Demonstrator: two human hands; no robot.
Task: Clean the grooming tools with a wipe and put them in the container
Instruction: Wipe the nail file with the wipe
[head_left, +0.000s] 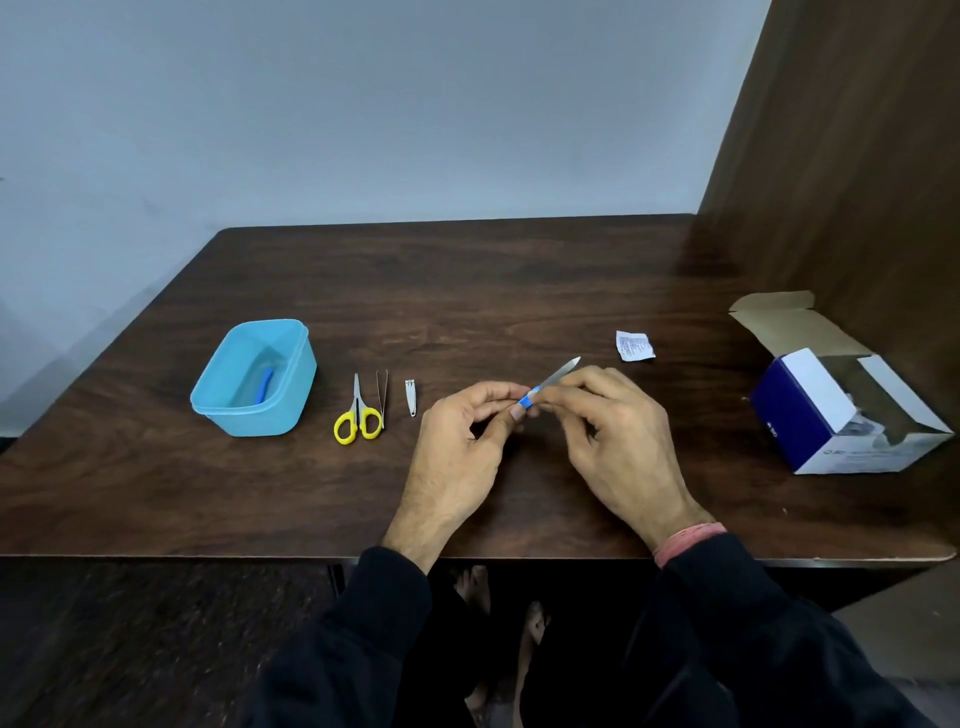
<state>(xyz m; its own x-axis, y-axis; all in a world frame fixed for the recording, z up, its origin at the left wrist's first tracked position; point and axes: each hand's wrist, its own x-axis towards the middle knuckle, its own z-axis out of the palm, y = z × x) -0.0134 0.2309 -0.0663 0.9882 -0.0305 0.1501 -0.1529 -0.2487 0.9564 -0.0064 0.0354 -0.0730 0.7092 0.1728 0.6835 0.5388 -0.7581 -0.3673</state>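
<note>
A metal nail file (560, 372) with a blue handle is held above the table's middle. My left hand (462, 447) pinches its blue handle end. My right hand (613, 431) has its fingers curled round the blade near the handle; whether a wipe lies under them is hidden. A light blue container (291, 374) stands at the left with one blue-handled tool (264, 385) inside. Yellow-handled scissors (358, 415), tweezers (382, 397) and a small nail clipper (410, 396) lie in a row right of the container.
A torn white wipe sachet (635, 345) lies behind my right hand. An open blue-and-white cardboard box (841, 405) stands at the table's right edge beside a brown wooden panel (857, 156). The dark wooden table (467, 280) meets a pale wall behind.
</note>
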